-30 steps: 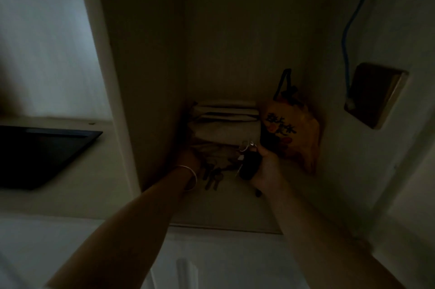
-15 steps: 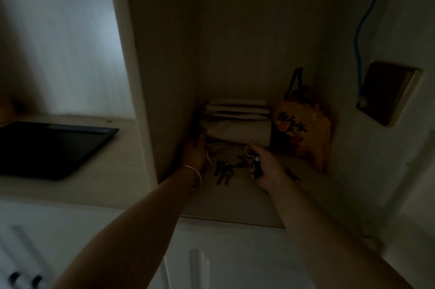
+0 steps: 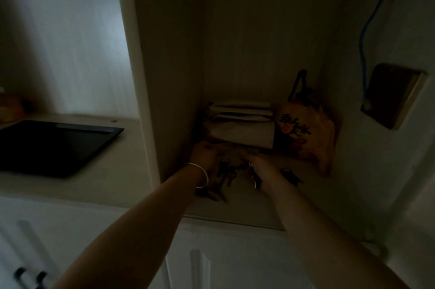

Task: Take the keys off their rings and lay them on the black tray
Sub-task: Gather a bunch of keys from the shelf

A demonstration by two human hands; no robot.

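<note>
Both hands reached into dim cupboard niche (image 3: 235, 53). Left hand (image 3: 203, 154), bangle (image 3: 200, 174) at wrist, curled beside key bunch (image 3: 226, 174) lying on niche floor near front edge; contact cannot be told. Right hand (image 3: 263, 168) closed on dark fob, apparently with ring (image 3: 255, 178). Black tray (image 3: 54, 145) set on counter (image 3: 113, 185), left of niche, well apart from keys. Folded cloths (image 3: 240, 124) and patterned bag (image 3: 306, 133) at niche back.

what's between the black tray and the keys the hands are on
In the head view, a white upright cabinet panel stands between the black tray and the keys, with bare counter beside the tray.
</note>
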